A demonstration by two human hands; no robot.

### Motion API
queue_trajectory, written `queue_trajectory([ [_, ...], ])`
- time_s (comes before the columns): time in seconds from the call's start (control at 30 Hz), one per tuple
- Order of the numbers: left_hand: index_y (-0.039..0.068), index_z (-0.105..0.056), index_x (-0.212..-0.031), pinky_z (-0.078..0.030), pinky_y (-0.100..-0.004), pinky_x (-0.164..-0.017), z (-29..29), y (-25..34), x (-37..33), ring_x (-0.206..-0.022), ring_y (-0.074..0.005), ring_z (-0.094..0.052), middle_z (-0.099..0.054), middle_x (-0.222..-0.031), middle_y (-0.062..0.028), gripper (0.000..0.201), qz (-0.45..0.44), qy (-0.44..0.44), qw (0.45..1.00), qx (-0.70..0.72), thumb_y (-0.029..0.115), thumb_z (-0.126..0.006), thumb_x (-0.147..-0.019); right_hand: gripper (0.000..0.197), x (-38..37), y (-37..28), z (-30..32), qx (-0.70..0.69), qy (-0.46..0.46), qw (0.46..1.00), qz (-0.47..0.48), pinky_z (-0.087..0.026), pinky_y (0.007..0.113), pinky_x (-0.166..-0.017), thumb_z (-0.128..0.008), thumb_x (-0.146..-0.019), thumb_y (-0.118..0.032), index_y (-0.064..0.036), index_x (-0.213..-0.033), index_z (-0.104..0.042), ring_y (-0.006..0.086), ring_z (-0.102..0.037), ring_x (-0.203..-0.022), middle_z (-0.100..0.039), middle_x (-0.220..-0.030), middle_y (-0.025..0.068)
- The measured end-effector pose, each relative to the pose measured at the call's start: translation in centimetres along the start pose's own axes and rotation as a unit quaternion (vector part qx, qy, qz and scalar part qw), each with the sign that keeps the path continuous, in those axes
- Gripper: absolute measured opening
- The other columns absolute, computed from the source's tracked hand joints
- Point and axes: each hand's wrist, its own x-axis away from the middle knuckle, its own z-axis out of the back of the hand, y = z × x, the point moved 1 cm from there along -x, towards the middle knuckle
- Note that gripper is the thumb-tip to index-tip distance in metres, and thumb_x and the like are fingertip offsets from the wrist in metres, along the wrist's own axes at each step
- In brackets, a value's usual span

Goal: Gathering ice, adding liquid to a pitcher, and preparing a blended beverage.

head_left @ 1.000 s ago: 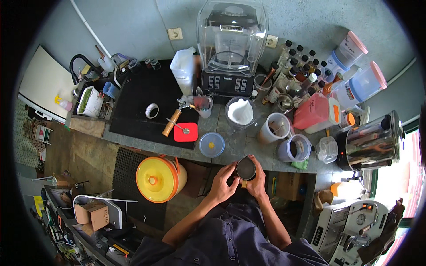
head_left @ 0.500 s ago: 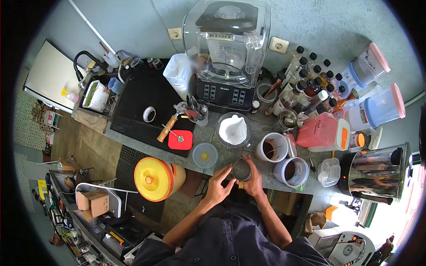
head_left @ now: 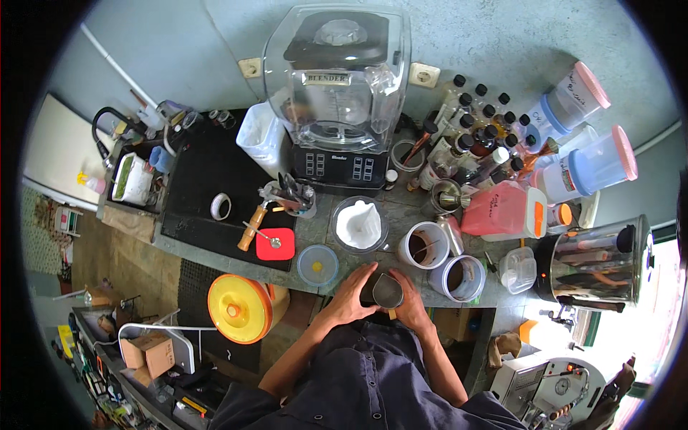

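Note:
A dark metal milk pitcher (head_left: 388,292) with a pointed spout is between my hands, just off the counter's front edge. Its mouth faces up toward me, and a narrow light-brown handle shows below it. My right hand (head_left: 411,307) is closed around its right side. My left hand (head_left: 347,299) curves around the left side of its body, fingers along the far side and thumb nearer me. Beyond my hands stands a clear jug lined with a white paper filter (head_left: 358,223). Two tubs with brown contents, the left tub (head_left: 424,246) and the right tub (head_left: 458,279), stand to the right.
A round clear lid (head_left: 317,265) lies by the counter edge, left of my hands. Further left are a wood-handled tamper (head_left: 251,228) and a red mat (head_left: 275,244) with a spoon. A blender (head_left: 337,100) and several bottles (head_left: 481,129) line the back; a yellow-lidded cooler (head_left: 240,308) stands lower left.
The view has shifted slightly. The pitcher has turned and tilted, showing more of its dark side on the left. My left fingers have moved from its rim to around its body.

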Motion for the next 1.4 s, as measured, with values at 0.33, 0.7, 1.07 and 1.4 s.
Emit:
queue_trajectory([
  [0.33, 0.004, -0.050, -0.149, -0.046, -0.0459, -0.118, -0.2, -1.4, -2.5, -0.137, -0.0381, -0.058, -0.060, -0.147, -0.0198, 0.088, -0.053, -0.109, 0.991, 0.057, 0.028, -0.093, -0.077, 0.064, 4.2, -1.1, 1.7, -0.171, 0.038, 0.976, -0.131, -0.052, 0.042, -0.110, -0.085, -0.089, -0.011, -0.0029, -0.145, -0.056, 0.0268, -0.061, -0.132, -0.059, -0.144, 0.0159],
  [0.7, 0.002, -0.053, -0.144, -0.052, -0.0448, -0.108, 3.0, 3.6, -2.3, -0.126, -0.0381, -0.064, -0.065, -0.135, -0.0203, 0.085, -0.040, -0.063, 0.995, 0.071, 0.027, -0.095, -0.074, 0.020, 9.0, -6.3, -1.6, -0.222, 0.231, 0.946, -0.052, -0.050, 0.034, -0.099, -0.075, -0.098, -0.013, 0.0020, -0.111, -0.069, 0.0202, -0.067, -0.104, -0.072, -0.111, 0.0100],
  [1.07, 0.000, -0.061, -0.133, -0.055, -0.0443, -0.100, 9.3, 13.7, -2.9, -0.114, -0.0346, -0.068, -0.069, -0.124, -0.0168, 0.085, -0.112, 0.084, 0.990, 0.012, 0.034, -0.101, -0.067, 0.031, 5.6, -14.3, 0.1, -0.336, 0.387, 0.846, 0.146, -0.040, 0.030, -0.077, -0.066, -0.107, -0.032, -0.0058, -0.098, -0.052, 0.0128, -0.047, -0.082, -0.053, -0.091, 0.0028],
  [1.4, -0.002, -0.058, -0.142, -0.051, -0.0450, -0.102, 11.9, 14.7, -5.5, -0.120, -0.0336, -0.065, -0.067, -0.131, -0.0164, 0.102, -0.177, 0.162, 0.970, -0.031, 0.038, -0.105, -0.061, 0.026, -0.4, -19.0, 3.3, -0.416, 0.466, 0.763, 0.163, -0.036, 0.026, -0.073, -0.068, -0.105, -0.010, -0.0083, -0.093, -0.045, 0.0084, -0.039, -0.078, -0.046, -0.083, -0.0016],
])
